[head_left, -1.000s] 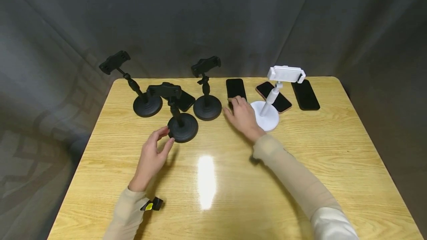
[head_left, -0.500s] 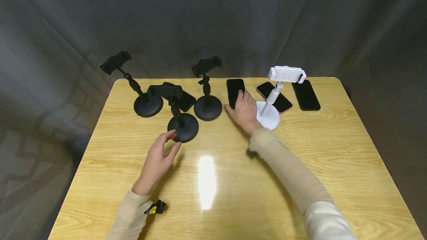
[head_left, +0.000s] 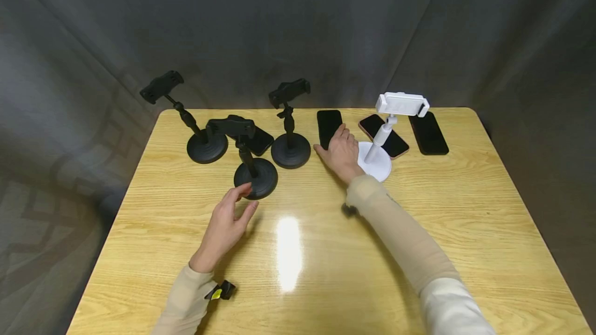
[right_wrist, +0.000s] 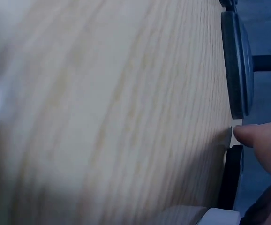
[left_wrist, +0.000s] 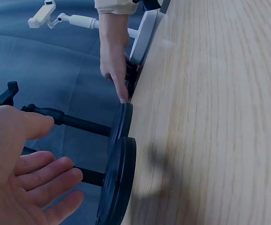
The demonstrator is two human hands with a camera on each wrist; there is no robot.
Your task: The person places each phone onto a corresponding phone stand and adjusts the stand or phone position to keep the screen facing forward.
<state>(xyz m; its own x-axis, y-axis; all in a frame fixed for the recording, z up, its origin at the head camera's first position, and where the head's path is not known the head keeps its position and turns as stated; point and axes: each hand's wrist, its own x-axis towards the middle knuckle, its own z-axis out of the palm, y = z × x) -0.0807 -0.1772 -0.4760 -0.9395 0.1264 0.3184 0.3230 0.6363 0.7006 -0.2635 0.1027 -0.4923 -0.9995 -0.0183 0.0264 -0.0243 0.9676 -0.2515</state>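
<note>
In the head view my right hand [head_left: 343, 155] reaches over the near end of a black phone [head_left: 328, 124] lying flat. Its fingers lie along the phone's right edge, and the thumb extends past the near left corner. The thumb [right_wrist: 255, 135] shows beside the phone's edge [right_wrist: 232, 176] in the right wrist view; the other fingers are hidden there. My left hand [head_left: 225, 225] hovers with loosely bent fingers and holds nothing. Its fingertips overlap the round base of the front black phone stand [head_left: 258, 177]. That same base [left_wrist: 118, 183] appears beside the hand [left_wrist: 39, 180] in the left wrist view.
A white phone stand [head_left: 376, 162] stands just right of my right hand. Two black phone stands, one at the left [head_left: 206, 148] and one mid-table [head_left: 291, 151], rise behind. Other phones lie at the left [head_left: 262, 142], behind the white stand [head_left: 395, 145] and far right [head_left: 428, 136].
My right hand's fingers have shifted from the phone's near end to its right edge, the thumb spreading left. My left hand has drifted right and slightly nearer. The stands stay put.
</note>
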